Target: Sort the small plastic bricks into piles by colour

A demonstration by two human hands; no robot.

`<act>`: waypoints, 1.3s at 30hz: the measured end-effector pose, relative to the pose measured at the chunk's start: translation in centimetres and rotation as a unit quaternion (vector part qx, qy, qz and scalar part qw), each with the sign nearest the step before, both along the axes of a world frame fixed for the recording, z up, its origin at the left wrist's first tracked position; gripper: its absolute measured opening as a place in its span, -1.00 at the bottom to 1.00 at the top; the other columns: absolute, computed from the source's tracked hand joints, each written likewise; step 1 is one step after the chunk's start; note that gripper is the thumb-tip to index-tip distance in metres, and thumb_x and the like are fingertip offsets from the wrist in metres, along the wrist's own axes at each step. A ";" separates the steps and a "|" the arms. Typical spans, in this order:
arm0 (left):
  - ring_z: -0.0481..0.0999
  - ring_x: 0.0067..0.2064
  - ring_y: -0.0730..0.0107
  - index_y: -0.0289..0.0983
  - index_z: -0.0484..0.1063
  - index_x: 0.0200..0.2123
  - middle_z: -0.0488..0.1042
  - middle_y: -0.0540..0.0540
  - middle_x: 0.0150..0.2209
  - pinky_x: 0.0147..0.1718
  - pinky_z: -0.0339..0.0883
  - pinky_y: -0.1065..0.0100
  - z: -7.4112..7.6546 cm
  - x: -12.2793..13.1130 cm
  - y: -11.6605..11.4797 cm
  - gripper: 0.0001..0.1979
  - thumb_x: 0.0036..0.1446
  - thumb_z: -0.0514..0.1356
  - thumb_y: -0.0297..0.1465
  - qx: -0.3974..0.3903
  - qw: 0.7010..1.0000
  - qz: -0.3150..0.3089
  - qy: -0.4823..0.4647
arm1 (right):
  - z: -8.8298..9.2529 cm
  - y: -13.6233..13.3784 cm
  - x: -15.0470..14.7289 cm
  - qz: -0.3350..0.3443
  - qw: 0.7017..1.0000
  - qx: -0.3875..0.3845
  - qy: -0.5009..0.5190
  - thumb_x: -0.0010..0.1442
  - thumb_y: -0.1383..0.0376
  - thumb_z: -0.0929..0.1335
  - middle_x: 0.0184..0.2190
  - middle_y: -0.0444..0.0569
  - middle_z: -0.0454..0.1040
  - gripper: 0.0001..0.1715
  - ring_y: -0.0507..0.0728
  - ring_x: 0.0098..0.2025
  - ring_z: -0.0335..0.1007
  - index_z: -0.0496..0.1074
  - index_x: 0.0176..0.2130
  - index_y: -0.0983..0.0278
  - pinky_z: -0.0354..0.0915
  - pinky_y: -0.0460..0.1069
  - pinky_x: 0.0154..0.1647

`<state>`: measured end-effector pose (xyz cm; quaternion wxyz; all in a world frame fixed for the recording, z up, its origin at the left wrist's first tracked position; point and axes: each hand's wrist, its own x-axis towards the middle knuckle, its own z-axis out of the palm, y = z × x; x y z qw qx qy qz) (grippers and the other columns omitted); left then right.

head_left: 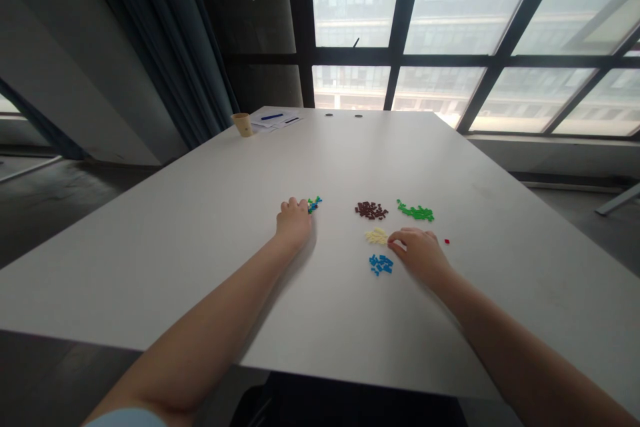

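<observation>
Cream plastic pieces (377,236) form a small heap, longer from side to side than front to back, and the right hand (419,255) is the nearer hand to it. That hand comes in from the heap's right, and its curled forefinger (393,245) ends just beside the heap, at or almost at its edge. Thumb and fingers are drawn loosely together, but no piece shows between them, so whether they hold anything cannot be told.

Well to the left of the cream heap, the left hand (295,223) lies knuckles up on the white table (165,267), its fingers curled against a small cluster of mixed blue and green pieces (314,204). The fingers hide part of that cluster, and whether they pinch a piece cannot be told either.

Directly beyond the cream heap lies a brown heap (371,210), and beyond it to the right a green heap (415,213). A blue heap (381,264) sits on the near side of the cream heap. One red piece (447,241) lies to its right, just past the right hand. A paper cup (243,124) and papers (276,120) stand far beyond, near the table's far corner.
</observation>
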<state>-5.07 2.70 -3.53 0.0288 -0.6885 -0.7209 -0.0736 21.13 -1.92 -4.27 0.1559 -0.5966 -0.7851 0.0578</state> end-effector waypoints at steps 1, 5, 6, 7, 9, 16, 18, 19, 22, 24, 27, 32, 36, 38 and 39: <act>0.27 -0.10 0.04 -0.34 0.30 -0.14 0.30 -0.30 -0.15 -0.27 0.26 0.18 0.4 0.1 -0.3 -0.71 0.09 -0.05 -0.40 -0.012 1.000 0.015 0.005 | 0.0 0.0 0.0 0.004 1.000 0.002 0.004 0.12 0.27 0.25 -0.40 -0.06 0.50 -0.78 0.09 -0.30 0.35 0.49 -0.39 0.18 0.04 0.02 -0.25; 0.32 -0.15 0.04 -0.39 0.28 -0.12 0.32 -0.36 -0.17 -0.29 0.25 0.19 1.2 0.3 -0.9 -0.68 0.09 -0.12 -0.50 -0.069 0.997 0.036 0.017 | -0.1 0.0 -0.1 0.017 1.000 0.007 0.023 0.12 0.27 0.24 -0.40 -0.07 0.50 -0.77 0.08 -0.30 0.35 0.49 -0.36 0.18 0.05 0.01 -0.25; 0.34 -0.17 0.08 -0.40 0.28 -0.11 0.33 -0.36 -0.18 -0.28 0.25 0.21 1.3 0.3 -0.9 -0.66 0.09 -0.14 -0.53 -0.080 0.996 0.032 0.021 | -0.1 0.0 -0.1 0.016 0.999 0.008 0.027 0.12 0.27 0.24 -0.40 -0.08 0.50 -0.77 0.08 -0.31 0.34 0.49 -0.36 0.18 0.05 0.00 -0.25; 0.36 -0.19 0.11 -0.40 0.28 -0.12 0.35 -0.35 -0.20 -0.28 0.24 0.23 1.4 0.2 -0.9 -0.65 0.08 -0.16 -0.55 -0.088 0.995 0.026 0.026 | 0.0 0.1 0.0 0.013 0.999 0.009 0.031 0.11 0.27 0.24 -0.40 -0.08 0.50 -0.76 0.07 -0.33 0.34 0.49 -0.35 0.17 0.05 0.00 -0.26; 0.39 -0.22 0.19 -0.40 0.29 -0.13 0.37 -0.32 -0.22 -0.28 0.24 0.29 1.4 0.1 -0.7 -0.64 0.08 -0.18 -0.58 -0.099 0.994 0.009 0.036 | 0.3 0.2 0.2 0.005 0.999 0.010 0.039 0.10 0.26 0.24 -0.43 -0.10 0.49 -0.76 0.06 -0.39 0.32 0.49 -0.34 0.17 0.06 -0.02 -0.29; 0.41 -0.26 0.22 -0.37 0.32 -0.18 0.40 -0.29 -0.27 -0.28 0.22 0.30 0.9 -0.2 -0.4 -0.66 0.08 -0.17 -0.58 -0.084 0.996 -0.018 0.011 | 0.9 0.6 0.9 -0.012 0.997 0.046 0.056 0.09 0.24 0.24 -0.50 -0.10 0.45 -0.75 0.04 -0.44 0.28 0.50 -0.38 0.20 0.06 -0.04 -0.34; 0.40 -0.25 0.22 -0.37 0.31 -0.17 0.39 -0.28 -0.26 -0.25 0.22 0.28 0.7 -0.3 -0.4 -0.66 0.05 -0.15 -0.61 -0.062 0.998 -0.024 -0.017 | 0.9 0.6 0.8 -0.009 0.997 0.046 0.057 0.08 0.24 0.24 -0.50 -0.10 0.45 -0.75 0.04 -0.44 0.27 0.50 -0.38 0.20 0.07 -0.04 -0.33; 0.39 -0.25 0.23 -0.36 0.31 -0.18 0.39 -0.27 -0.26 -0.24 0.22 0.28 0.5 -0.3 -0.3 -0.67 0.03 -0.13 -0.62 -0.048 0.998 -0.032 -0.034 | 0.9 0.5 0.8 -0.007 0.997 0.045 0.057 0.09 0.24 0.24 -0.50 -0.10 0.45 -0.75 0.04 -0.45 0.27 0.50 -0.39 0.20 0.07 -0.04 -0.33; 0.37 -0.25 0.29 -0.34 0.31 -0.27 0.38 -0.21 -0.28 -0.22 0.24 0.27 0.3 -0.1 -0.1 -0.71 -0.04 -0.09 -0.63 0.003 0.990 -0.083 -0.111 | 0.9 0.5 0.7 -0.001 0.997 0.046 0.060 0.09 0.24 0.23 -0.51 -0.10 0.45 -0.75 0.04 -0.45 0.27 0.49 -0.39 0.20 0.07 -0.04 -0.33; 0.37 -0.28 0.34 -0.31 0.30 -0.36 0.37 -0.14 -0.34 -0.23 0.27 0.28 0.1 0.4 -0.1 -0.76 -0.06 -0.07 -0.63 0.030 0.973 -0.137 -0.182 | 0.9 0.5 0.6 0.008 0.996 0.057 0.067 0.09 0.25 0.23 -0.52 -0.10 0.45 -0.75 0.04 -0.46 0.27 0.49 -0.39 0.21 0.08 -0.04 -0.33; 0.37 -0.34 0.43 -0.29 0.27 -0.43 0.35 -0.04 -0.41 -0.29 0.32 0.32 0.0 1.8 -0.6 -0.87 -0.06 -0.01 -0.58 0.032 0.922 -0.212 -0.324 | 1.0 0.5 0.5 0.028 0.993 0.078 0.087 0.10 0.26 0.23 -0.54 -0.09 0.43 -0.75 0.03 -0.47 0.26 0.49 -0.39 0.23 0.08 -0.05 -0.33; 0.42 -0.29 0.52 -0.30 0.26 -0.38 0.40 -0.02 -0.36 -0.27 0.35 0.40 -0.1 4.4 -2.4 -0.87 -0.05 0.16 -0.45 -0.043 0.785 -0.239 -0.570 | 1.3 -0.1 -0.6 0.076 0.986 0.108 0.106 0.11 0.28 0.24 -0.59 -0.11 0.36 -0.77 0.02 -0.48 0.22 0.48 -0.39 0.24 0.06 -0.05 -0.31; 0.46 -0.30 0.50 -0.29 0.24 -0.32 0.46 -0.05 -0.36 -0.25 0.36 0.39 -0.1 5.4 -3.0 -0.71 -0.13 0.28 -0.43 -0.112 0.677 -0.241 -0.687 | 1.2 -0.4 -1.2 0.108 0.979 0.127 0.117 0.11 0.30 0.26 -0.62 -0.14 0.30 -0.80 0.02 -0.48 0.20 0.48 -0.37 0.23 0.04 -0.05 -0.31; 0.47 -0.34 0.51 -0.28 0.23 -0.31 0.47 -0.03 -0.39 -0.26 0.36 0.39 -0.2 5.5 -3.0 -0.65 -0.17 0.31 -0.42 -0.139 0.645 -0.238 -0.713 | 1.1 -0.4 -1.3 0.117 0.976 0.139 0.123 0.12 0.30 0.26 -0.62 -0.14 0.29 -0.80 0.02 -0.48 0.19 0.48 -0.36 0.23 0.03 -0.05 -0.32; 0.48 -0.36 0.51 -0.28 0.23 -0.31 0.48 -0.03 -0.40 -0.27 0.37 0.39 -0.2 5.5 -2.9 -0.63 -0.19 0.32 -0.42 -0.147 0.635 -0.236 -0.720 | 1.1 -0.5 -1.3 0.119 0.974 0.144 0.127 0.11 0.30 0.26 -0.62 -0.14 0.29 -0.80 0.02 -0.48 0.19 0.48 -0.35 0.23 0.03 -0.05 -0.32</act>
